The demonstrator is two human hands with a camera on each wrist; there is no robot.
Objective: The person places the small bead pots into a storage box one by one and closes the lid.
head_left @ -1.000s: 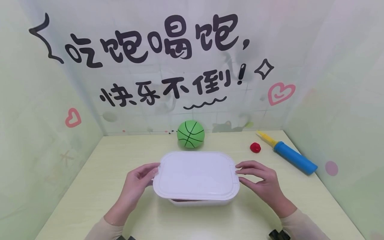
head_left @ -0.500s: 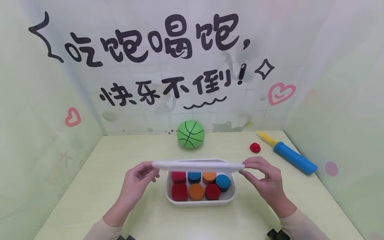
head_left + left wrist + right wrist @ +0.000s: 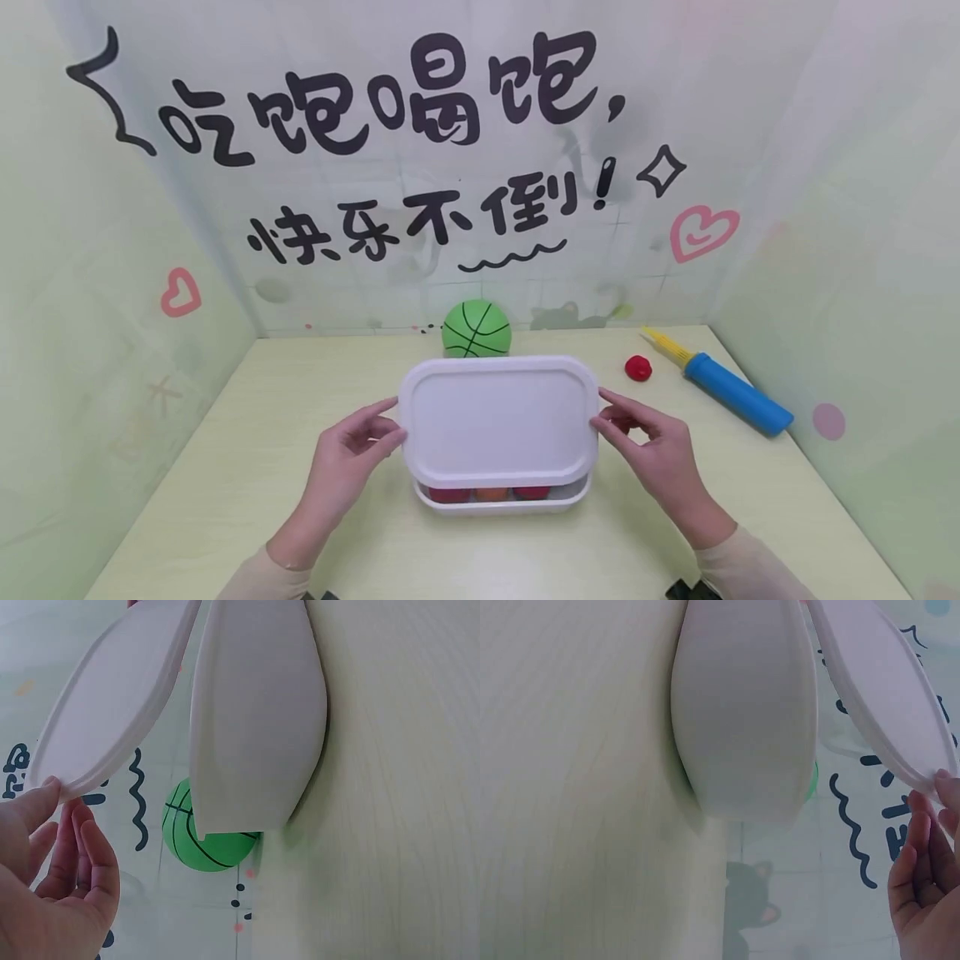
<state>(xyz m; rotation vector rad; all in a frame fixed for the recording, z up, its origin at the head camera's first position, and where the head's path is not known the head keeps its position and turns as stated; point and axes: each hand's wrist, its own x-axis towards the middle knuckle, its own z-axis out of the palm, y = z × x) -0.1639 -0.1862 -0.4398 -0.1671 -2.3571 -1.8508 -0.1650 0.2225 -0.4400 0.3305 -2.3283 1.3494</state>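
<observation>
A white rounded-rectangular lid is held tilted above a white box, its rimmed side facing me. My left hand pinches the lid's left end between thumb and fingers, as the left wrist view also shows. At the right end, my right hand pinches the lid the same way. Below the lid's lower edge show the front parts of two red pieces, one of them a red piece at the left, and an orange piece. The rest of the box's inside is hidden. Both wrist views show a gap between lid and box.
Behind the lid, a green ball with black basketball lines sits near the back wall, partly covered. To the right lie a small red object and a blue hand pump with a yellow nozzle. Walls enclose the pale table on three sides.
The lid has turned over: its outer face showed first, then it stood edge-on with several coloured pieces visible in the box, and now its rimmed side faces me. Both hands kept hold of it.
</observation>
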